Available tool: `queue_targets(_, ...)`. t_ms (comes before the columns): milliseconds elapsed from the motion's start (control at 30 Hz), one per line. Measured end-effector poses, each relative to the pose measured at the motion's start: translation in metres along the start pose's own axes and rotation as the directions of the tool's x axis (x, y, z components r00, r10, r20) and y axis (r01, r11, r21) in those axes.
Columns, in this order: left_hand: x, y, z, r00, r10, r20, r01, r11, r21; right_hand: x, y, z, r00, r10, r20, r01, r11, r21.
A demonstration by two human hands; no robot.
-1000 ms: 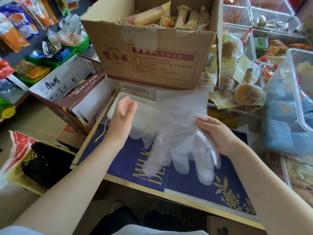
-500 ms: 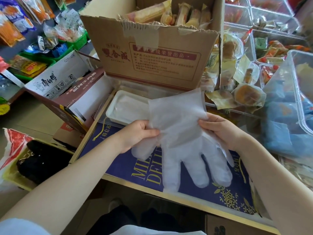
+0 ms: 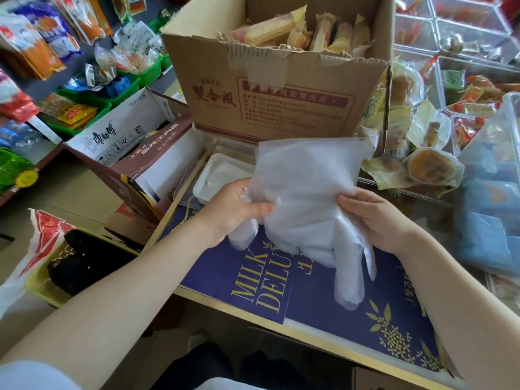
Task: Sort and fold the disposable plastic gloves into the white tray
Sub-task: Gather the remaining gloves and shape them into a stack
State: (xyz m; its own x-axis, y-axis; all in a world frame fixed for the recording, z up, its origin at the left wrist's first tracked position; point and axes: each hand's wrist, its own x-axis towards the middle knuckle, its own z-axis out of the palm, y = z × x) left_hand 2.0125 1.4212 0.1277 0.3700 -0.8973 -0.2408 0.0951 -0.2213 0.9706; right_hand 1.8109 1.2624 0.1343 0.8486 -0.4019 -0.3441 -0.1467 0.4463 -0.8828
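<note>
A translucent disposable plastic glove hangs between my hands above the blue box lid, cuff up and fingers drooping down. My left hand pinches its left edge near the thumb part. My right hand grips its right edge. The white tray lies just behind my left hand, partly hidden by the glove, with pale plastic inside it.
A blue and gold "MILK DELUXE" box lid lies under the glove. A large open cardboard box of wrapped snacks stands behind the tray. Smaller cartons sit at left, wrapped pastries and clear bins at right.
My left hand came off the tray and closed on the glove's left edge. Both hands then lifted the glove a little, its fingers bunching and hanging lower on the right.
</note>
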Motion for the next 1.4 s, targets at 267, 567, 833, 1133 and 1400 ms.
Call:
queue_targets(267, -0.010, 0.023, -0.015, 0.962, 0.271, -0.023, -0.271, 0.962, -0.027, -0.007, -0.026, 0.024, 0.995, -0.098, -0.030, 0.100, 0.994, 0.047)
queue_targets(567, -0.024, 0.057, -0.057, 0.837, 0.442, 0.321, -0.536, 0.780, 0.322, 0.007, -0.027, 0.044, 0.952, -0.166, -0.258, 0.141, 0.984, -0.113)
queue_targets(833, -0.032, 0.042, -0.089, 0.927, 0.234, 0.292, -0.350, 0.821, 0.451, 0.024, -0.010, 0.082, 0.917, -0.333, -0.218, 0.153, 0.801, -0.578)
queue_targets(1133, -0.020, 0.018, -0.096, 0.914, 0.102, -0.393, -0.121, 0.992, -0.023, 0.041, 0.017, 0.128, 0.849, -0.440, -0.293, 0.225, 0.803, -0.551)
queue_targets(1400, -0.021, 0.010, -0.120, 0.978, -0.146, -0.147, 0.118, 0.976, -0.184, 0.057, 0.033, 0.136, 0.882, -0.283, -0.377, 0.146, 0.924, -0.352)
